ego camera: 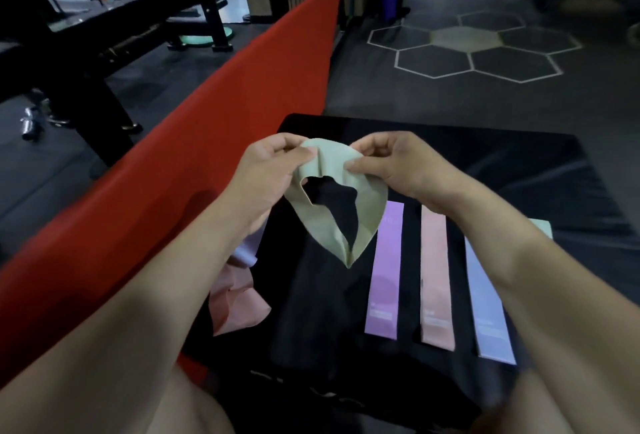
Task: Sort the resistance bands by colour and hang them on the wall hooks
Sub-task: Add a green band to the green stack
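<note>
Red padded bench (194, 170) runs left of the grip; black mat (519, 184) lies beneath it. Below and right of the grip, three bands flat on the mat, side by side: purple band (384, 270), pink band (437, 277), lilac-blue band (490, 302). Crumpled pink band (235, 305) below-left, at the mat's edge. Pale green band (341, 222) held above the mat, loop hanging open. Left hand (270, 170) and right hand (398, 166) each pinch its top edge, thumb over fingers.
</note>
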